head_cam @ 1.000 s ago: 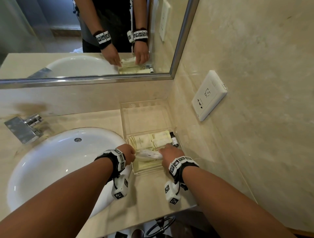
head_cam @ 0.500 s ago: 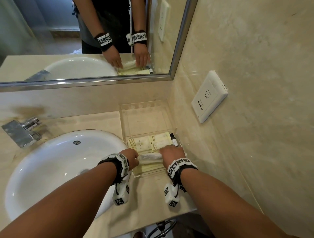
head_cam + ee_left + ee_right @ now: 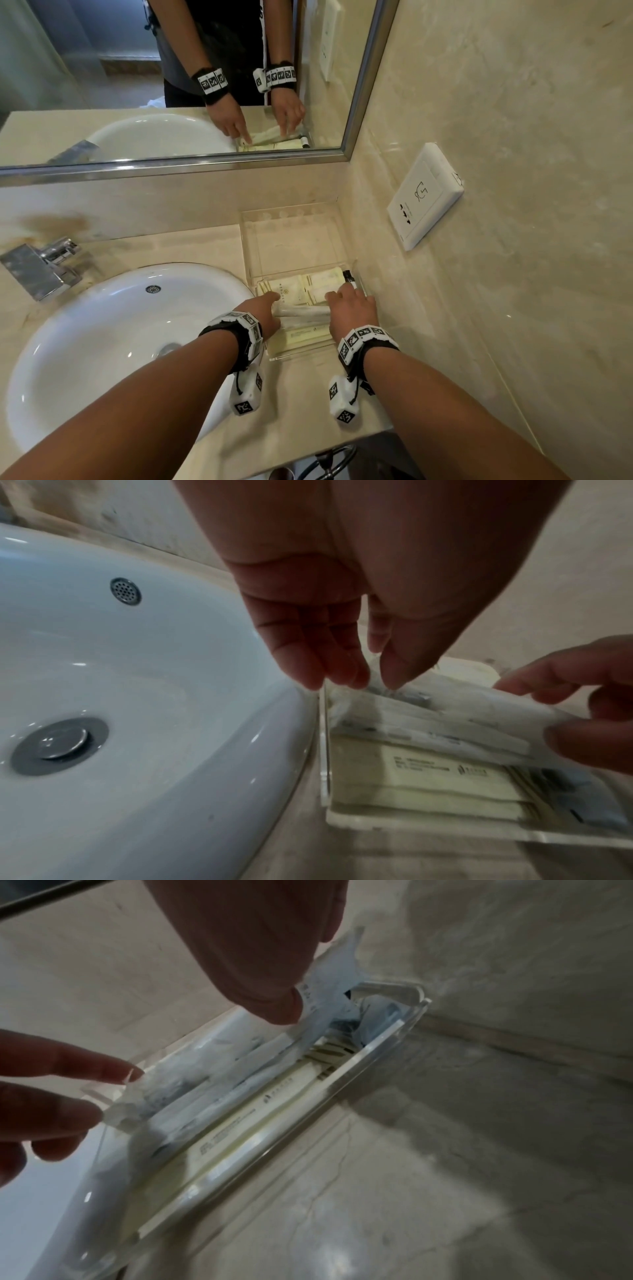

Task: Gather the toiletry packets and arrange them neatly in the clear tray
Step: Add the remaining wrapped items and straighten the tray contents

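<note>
A clear tray (image 3: 291,214) sits on the counter in the corner by the wall. Its near half holds cream packets (image 3: 322,278) and a small black-capped bottle (image 3: 349,278). A long white plastic-wrapped packet (image 3: 301,313) lies crosswise on top of them. My left hand (image 3: 275,297) touches its left end with straight fingers, by the tray's left wall (image 3: 325,750). My right hand (image 3: 342,295) presses the right end with straight, spread fingers (image 3: 284,1010). The crinkled wrapper (image 3: 212,1085) stands up a little beside that fingertip. The tray's far half is bare.
A white basin (image 3: 102,342) with a chrome faucet (image 3: 37,267) fills the counter to the left, close against the tray. A wall socket (image 3: 424,195) sticks out on the right wall. A mirror (image 3: 171,68) hangs behind. The counter edge runs just below my wrists.
Both hands gripped the long packet above the tray; now it lies lower on the cream packets and the fingers have straightened onto its ends.
</note>
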The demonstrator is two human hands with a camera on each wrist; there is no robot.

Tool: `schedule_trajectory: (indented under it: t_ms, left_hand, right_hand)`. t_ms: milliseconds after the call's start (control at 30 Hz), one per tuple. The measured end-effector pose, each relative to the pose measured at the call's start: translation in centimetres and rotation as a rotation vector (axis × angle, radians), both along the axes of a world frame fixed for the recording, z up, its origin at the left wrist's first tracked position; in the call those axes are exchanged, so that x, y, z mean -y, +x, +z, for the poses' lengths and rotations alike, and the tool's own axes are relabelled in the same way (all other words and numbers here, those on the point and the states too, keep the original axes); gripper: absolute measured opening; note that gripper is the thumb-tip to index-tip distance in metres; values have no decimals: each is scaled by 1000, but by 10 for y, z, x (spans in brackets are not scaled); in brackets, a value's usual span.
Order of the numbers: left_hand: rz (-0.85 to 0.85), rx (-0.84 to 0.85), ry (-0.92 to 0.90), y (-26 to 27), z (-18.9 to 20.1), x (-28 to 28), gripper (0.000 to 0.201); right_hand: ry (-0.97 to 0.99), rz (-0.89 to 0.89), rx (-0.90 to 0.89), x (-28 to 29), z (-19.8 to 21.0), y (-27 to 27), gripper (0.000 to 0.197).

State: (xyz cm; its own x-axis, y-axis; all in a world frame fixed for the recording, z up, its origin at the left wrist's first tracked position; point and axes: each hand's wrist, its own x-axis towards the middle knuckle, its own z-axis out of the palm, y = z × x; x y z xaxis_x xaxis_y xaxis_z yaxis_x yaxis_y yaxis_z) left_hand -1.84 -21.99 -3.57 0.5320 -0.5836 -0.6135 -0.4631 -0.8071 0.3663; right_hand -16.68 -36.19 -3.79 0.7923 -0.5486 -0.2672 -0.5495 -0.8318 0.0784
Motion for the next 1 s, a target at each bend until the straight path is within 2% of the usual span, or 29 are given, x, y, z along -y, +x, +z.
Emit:
schedule_trajectory:
  t_ms: [167, 267, 433, 567, 700, 833, 900, 1000]
  left_hand:
    - [-71, 13, 30, -6, -5, 4, 61]
    - [-92, 32, 48, -8, -9, 3, 50]
    - [-26, 78, 6, -4, -11, -3, 29]
    - [-50, 125, -19, -1, -13, -3, 18]
    - [-80, 112, 16, -4, -13, 1, 23]
    - [-113, 116, 37, -4, -11, 3, 25]
    - [-117, 132, 4, -2, -12, 3, 27]
    - [-113, 162, -59, -1, -13, 2, 31]
  right_hand:
    - [79, -5, -27, -1, -1, -6, 43]
    - [144, -42, 2, -2, -1, -5, 41]
    - [200, -49, 112, -6, -7, -5, 48]
    - [251, -70, 168, -9, -11, -7, 44]
    - [289, -50, 71, -13, -17, -9, 48]
    - [235, 26, 10, -12, -19, -6, 47]
    - [157, 38, 34, -11, -17, -8, 45]
    - [76, -52, 113, -10, -15, -12, 47]
